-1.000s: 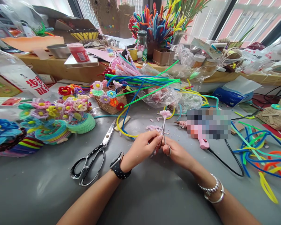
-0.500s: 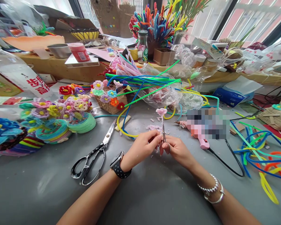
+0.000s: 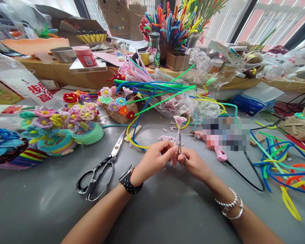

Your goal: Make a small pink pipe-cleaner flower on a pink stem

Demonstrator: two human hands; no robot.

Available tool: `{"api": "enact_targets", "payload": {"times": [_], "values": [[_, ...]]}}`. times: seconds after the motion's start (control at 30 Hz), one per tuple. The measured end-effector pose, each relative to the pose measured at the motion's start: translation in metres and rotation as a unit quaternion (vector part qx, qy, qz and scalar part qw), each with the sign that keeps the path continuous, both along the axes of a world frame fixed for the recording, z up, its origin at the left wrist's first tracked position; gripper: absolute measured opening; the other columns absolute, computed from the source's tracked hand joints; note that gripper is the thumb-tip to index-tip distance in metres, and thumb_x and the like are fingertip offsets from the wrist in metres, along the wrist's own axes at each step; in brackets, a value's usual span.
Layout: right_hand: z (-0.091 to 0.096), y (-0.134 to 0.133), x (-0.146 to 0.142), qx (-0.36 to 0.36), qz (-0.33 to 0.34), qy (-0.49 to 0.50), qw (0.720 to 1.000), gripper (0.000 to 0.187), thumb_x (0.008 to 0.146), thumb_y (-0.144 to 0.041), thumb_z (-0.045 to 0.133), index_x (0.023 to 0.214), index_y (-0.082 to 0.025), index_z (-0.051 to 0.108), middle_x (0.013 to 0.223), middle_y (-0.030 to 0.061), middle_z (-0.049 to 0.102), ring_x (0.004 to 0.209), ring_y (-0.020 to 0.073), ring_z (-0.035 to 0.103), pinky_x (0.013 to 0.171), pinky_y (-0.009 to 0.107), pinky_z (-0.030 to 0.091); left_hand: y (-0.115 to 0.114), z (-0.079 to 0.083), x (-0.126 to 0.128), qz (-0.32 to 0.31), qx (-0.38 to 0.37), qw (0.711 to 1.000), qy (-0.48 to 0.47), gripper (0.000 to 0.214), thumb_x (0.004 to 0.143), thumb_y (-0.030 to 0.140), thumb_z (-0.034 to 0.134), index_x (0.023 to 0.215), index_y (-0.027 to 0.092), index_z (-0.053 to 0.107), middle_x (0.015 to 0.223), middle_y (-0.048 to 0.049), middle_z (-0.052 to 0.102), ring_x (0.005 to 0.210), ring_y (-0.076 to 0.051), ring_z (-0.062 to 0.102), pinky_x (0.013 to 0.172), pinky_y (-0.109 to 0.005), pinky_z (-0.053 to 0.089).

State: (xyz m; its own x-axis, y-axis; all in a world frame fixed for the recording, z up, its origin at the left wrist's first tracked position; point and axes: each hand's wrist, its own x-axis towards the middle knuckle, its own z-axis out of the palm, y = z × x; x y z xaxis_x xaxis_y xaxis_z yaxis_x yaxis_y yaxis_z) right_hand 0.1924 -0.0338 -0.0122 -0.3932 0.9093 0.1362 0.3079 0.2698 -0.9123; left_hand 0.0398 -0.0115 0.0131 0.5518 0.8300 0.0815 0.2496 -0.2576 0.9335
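Observation:
My left hand (image 3: 154, 160) pinches the lower stem of a pale pink pipe-cleaner flower (image 3: 179, 120), which stands upright between both hands. My right hand (image 3: 193, 162) is closed around small metal scissors (image 3: 179, 146), whose blades point up along the stem. Pink fluff clippings (image 3: 167, 138) lie on the grey table (image 3: 152, 203) just behind my fingers. A black watch sits on my left wrist and silver bracelets on my right.
Large black-handled scissors (image 3: 99, 171) lie left of my hands. A pink glue gun (image 3: 217, 149) with a black cord rests to the right. Baskets of finished pipe-cleaner flowers (image 3: 73, 118) stand at left, loose coloured pipe cleaners (image 3: 282, 162) at right, a heap of them (image 3: 157, 89) behind.
The flower head has swayed slightly from side to side and sits a little higher. My hands stay close together with small finger shifts around the stem and scissors.

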Motion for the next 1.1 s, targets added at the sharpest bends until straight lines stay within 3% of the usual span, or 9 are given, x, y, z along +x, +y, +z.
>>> {"api": "enact_targets", "payload": {"times": [0.2,0.43,0.67,1.1], "values": [[-0.0014,0.0000,-0.0023,-0.006,0.039,-0.029,0.999,0.065,0.071,-0.072,0.017,0.065,-0.015,0.050,0.065,0.0006,0.048,0.058,0.0111,0.042,0.057,0.023,0.035,0.0003,0.0017,-0.0012,0.007,-0.012,1.000,-0.014,0.026,0.081,0.034,0.042,0.062,0.016,0.046,0.057,0.0033,0.049,0.056,-0.009,0.044,0.055,-0.020,0.034],[-0.0009,-0.0014,-0.0010,0.008,0.012,-0.014,1.000,0.065,0.072,-0.071,0.022,0.058,-0.015,0.050,0.059,-0.0002,0.047,0.055,0.0106,0.042,0.055,0.022,0.034,-0.0008,-0.0004,-0.0010,-0.011,-0.012,1.000,-0.001,0.027,0.082,0.033,0.042,0.061,0.016,0.045,0.057,0.0030,0.050,0.056,-0.009,0.043,0.055,-0.020,0.033],[-0.0051,-0.0018,-0.0027,-0.028,-0.030,0.021,0.999,0.057,0.072,-0.065,0.037,0.051,-0.015,0.052,0.056,0.0003,0.053,0.055,0.0115,0.049,0.055,0.022,0.035,-0.0003,-0.0003,-0.0021,-0.014,-0.014,1.000,-0.018,0.029,0.082,0.034,0.042,0.059,0.016,0.043,0.057,0.0035,0.048,0.056,-0.007,0.042,0.055,-0.019,0.032],[-0.0028,-0.0003,0.0005,0.017,0.003,-0.015,1.000,0.067,0.072,-0.070,0.024,0.058,-0.014,0.058,0.066,0.0033,0.054,0.064,0.0136,0.049,0.060,0.024,0.037,-0.0009,-0.0006,0.0007,-0.025,-0.031,0.999,-0.001,0.029,0.081,0.036,0.042,0.060,0.016,0.047,0.056,0.0029,0.050,0.055,-0.009,0.042,0.054,-0.021,0.033]]}}
